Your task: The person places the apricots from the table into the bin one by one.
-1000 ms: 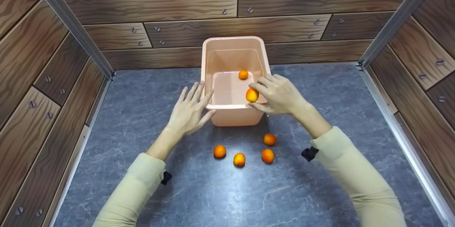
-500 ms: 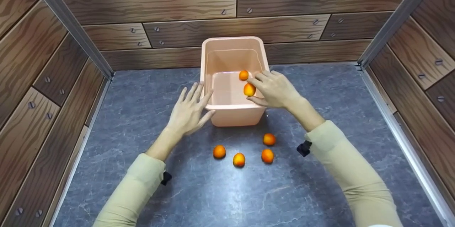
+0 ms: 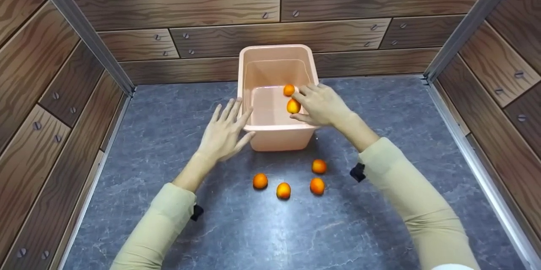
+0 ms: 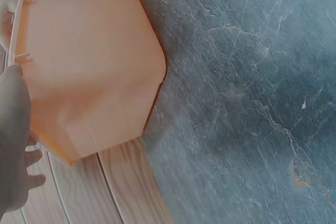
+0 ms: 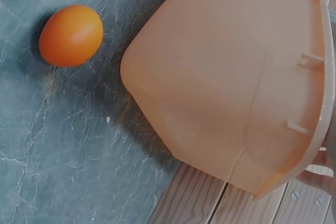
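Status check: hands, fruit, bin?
Right hand pinches fruit over bin. Left hand open against bin's left side. One fruit inside, four on table. Nothing blocking.

head looks down, wrists close; all share bin (image 3: 277, 135)

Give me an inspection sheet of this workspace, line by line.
Surface: grey marbled tabletop.
Job's things: pink bin holds one orange fruit; four loose fruits lie in front of it.
Clutter: nothing seen.
Grips: right hand pinches a held fruit over the bin; left hand, fingers straight, rests against the bin's left side.
Cables: nothing seen.
Surroundings: wood-patterned walls with screws, metal corner posts.
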The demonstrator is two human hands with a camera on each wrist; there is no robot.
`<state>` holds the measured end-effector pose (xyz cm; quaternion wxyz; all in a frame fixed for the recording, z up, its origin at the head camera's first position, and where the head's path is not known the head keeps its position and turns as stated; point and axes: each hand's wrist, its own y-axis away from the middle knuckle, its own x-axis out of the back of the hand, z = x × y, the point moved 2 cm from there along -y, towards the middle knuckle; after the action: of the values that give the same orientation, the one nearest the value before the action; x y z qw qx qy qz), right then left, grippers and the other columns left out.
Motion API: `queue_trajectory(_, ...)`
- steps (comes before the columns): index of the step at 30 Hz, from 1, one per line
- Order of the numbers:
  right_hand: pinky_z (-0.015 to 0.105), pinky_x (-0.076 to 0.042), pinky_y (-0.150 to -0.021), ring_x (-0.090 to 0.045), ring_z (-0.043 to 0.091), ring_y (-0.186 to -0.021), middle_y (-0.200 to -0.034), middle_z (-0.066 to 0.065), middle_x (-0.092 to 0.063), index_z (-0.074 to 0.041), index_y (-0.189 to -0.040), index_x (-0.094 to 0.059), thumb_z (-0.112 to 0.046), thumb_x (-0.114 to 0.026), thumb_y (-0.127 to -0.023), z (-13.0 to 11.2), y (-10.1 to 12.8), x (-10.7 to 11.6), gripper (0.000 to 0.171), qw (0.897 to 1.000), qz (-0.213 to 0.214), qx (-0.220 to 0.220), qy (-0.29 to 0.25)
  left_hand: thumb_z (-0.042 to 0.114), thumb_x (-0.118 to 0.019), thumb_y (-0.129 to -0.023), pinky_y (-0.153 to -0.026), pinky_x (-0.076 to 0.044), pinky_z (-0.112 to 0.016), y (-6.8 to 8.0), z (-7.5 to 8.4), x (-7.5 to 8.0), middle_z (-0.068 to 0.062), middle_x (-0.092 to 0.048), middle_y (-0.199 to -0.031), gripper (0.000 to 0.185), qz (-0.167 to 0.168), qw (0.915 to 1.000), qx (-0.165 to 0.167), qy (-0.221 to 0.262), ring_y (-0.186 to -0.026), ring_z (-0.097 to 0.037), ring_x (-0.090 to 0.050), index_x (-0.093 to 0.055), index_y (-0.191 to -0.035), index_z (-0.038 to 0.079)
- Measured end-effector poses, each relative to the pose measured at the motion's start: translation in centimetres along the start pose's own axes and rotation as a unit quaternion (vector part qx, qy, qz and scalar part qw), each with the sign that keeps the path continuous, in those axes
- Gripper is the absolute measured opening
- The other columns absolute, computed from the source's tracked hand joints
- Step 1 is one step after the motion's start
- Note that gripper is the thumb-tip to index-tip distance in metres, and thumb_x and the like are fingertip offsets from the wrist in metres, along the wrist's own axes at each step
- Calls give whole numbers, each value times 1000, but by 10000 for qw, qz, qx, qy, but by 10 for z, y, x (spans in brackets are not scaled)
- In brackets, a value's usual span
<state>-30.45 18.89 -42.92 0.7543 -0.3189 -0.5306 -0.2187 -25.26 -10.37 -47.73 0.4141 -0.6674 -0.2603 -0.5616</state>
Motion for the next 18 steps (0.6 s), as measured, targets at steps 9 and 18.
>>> queue_trajectory(9,50,-59,-81,-69,37,-100,-110,15,-71,-7,-119,-69,-57,-67,-96,0,-5,-3,55,9998,-149,35,82,61,-40,-107,-129,-30,-61,0,-1,-1,-18,-29,-174,69,59,10000,-6,1,-159,-39,-35,-41,-164,21)
queue_trajectory(18,51,-60,-82,-69,38,-102,-114,16,-71,-7,-125,-69,-58,-67,-95,1,-5,-1,59,9999,-3,97,56,61,-40,-107,-130,-29,-61,-1,-1,-2,-17,-29,-174,69,91,10000,0,16,-159,-39,-35,-40,-164,22)
